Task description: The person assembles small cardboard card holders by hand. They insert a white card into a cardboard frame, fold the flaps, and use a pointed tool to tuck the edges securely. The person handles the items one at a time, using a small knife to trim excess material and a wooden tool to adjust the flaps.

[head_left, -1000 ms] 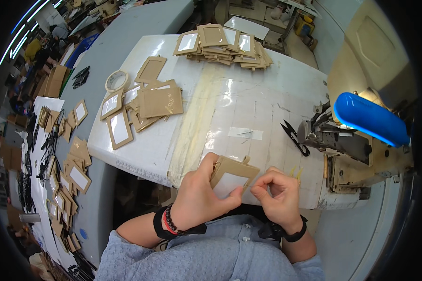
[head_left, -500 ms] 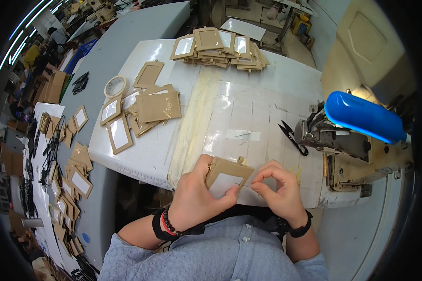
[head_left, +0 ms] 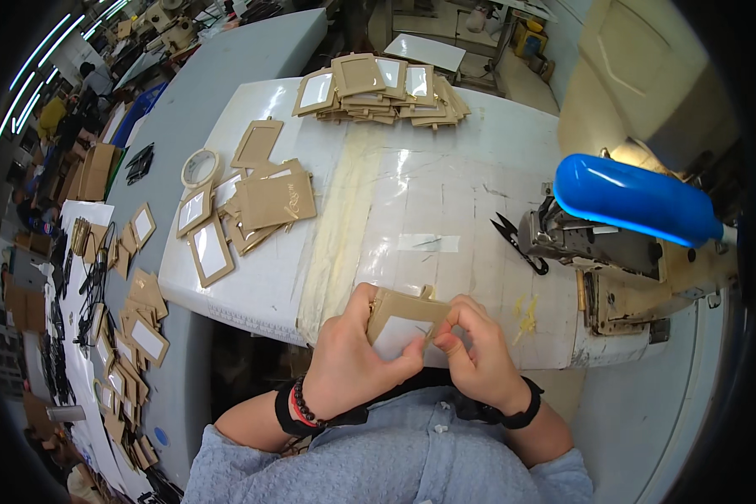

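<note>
Both my hands hold one tan card holder [head_left: 401, 319] with a clear window, just above the near edge of the white table [head_left: 445, 193]. My left hand [head_left: 349, 361] grips its left side, thumb over the window. My right hand [head_left: 475, 349] pinches its right edge with the fingertips. A small tab sticks up from the holder's top edge. A loose heap of the same tan holders [head_left: 244, 214] lies on the table's left part, and a stacked row of them [head_left: 382, 88] sits along the far edge.
A sewing machine [head_left: 613, 244] with a blue lamp tube [head_left: 634, 197] stands at the right, black thread snips [head_left: 512, 239] beside it. A tape roll [head_left: 199, 168] lies at the left. Many more tan holders [head_left: 130, 336] cover a lower bench at far left.
The card holder and both hands have shifted slightly toward me and to the right. My right fingers have closed tighter on its right edge.
</note>
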Motion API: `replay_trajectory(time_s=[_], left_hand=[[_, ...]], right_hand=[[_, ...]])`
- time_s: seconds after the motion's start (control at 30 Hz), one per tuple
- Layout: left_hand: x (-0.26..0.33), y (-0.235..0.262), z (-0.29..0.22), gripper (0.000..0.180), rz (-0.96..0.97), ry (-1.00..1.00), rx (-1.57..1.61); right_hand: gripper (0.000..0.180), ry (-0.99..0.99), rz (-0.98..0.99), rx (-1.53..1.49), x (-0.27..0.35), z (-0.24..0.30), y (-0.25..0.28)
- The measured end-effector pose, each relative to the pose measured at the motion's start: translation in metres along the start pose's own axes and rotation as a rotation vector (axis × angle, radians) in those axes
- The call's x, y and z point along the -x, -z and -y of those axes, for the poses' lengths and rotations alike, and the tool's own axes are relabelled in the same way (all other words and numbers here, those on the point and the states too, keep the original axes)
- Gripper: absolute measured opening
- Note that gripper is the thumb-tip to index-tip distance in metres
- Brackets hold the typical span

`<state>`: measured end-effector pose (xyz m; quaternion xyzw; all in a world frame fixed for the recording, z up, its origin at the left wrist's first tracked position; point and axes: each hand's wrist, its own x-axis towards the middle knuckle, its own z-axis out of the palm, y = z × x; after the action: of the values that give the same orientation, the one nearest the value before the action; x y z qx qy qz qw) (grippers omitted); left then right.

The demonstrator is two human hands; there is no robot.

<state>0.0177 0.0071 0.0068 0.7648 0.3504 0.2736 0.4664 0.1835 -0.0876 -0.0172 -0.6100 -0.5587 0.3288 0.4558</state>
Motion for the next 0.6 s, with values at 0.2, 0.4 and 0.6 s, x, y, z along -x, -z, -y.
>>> replay_trajectory(time_s=[0.2,0.4,0.6], left_hand=[[0.001,-0.002,0.004,0.046,-0.033,0.034,-0.023],[0.001,-0.011,0.010,0.045,-0.124,-0.020,-0.139],[0.003,-0.020,0.007,0.043,-0.108,-0.085,-0.085]], right_hand=[[0.014,0.064,-0.160,0.037,-0.005,-0.004,-0.006],[0.018,0.300,-0.345,0.406,-0.006,0.014,-0.003],[0.017,0.357,-0.382,0.441,-0.012,0.016,-0.016]])
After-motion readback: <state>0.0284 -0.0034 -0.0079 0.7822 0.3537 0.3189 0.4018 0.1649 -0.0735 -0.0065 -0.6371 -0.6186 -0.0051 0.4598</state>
